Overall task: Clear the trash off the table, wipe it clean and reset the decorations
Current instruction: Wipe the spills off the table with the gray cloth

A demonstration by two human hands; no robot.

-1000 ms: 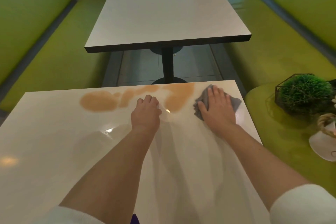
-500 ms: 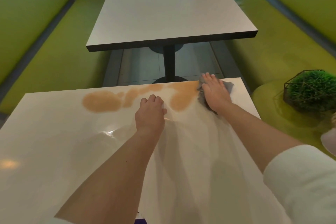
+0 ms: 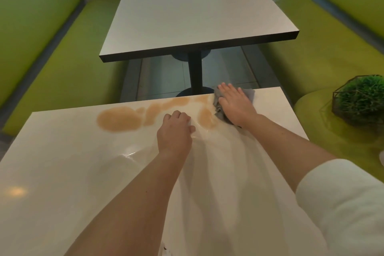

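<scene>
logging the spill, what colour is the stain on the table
Orange-brown stain, clearest in the head view.

Even, soft overhead light. Glare patches on glossy table; faint multiple arm shadows. Wide-angle bowing at edges. Slight softness overall, no strong motion blur.

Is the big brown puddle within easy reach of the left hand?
Probably yes. The left hand rests curled on the table just right of the big brown puddle, with only bare tabletop between.

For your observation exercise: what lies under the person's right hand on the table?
A grey cloth lies under the right hand, pressed flat on the table beside the brown spill. The tabletop beneath the cloth is covered, so any spill there cannot be seen.
</scene>
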